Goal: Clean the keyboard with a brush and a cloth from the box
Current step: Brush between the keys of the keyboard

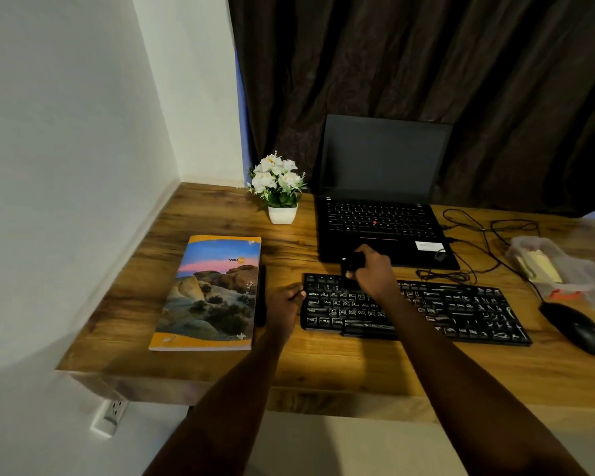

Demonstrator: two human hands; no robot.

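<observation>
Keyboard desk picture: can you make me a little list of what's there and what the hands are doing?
right hand: grips a dark brush over the top-left keys of the keyboard
left hand: holds the keyboard's left edge
box: clear, right of the keyboard, yellow cloth inside
behind keyboard: open laptop, screen dark
left side: book, pen, white flowers
right side: black mouse

Person: two long forearms, bare up to the frame's lower edge; left hand and right hand likewise bare.
</observation>
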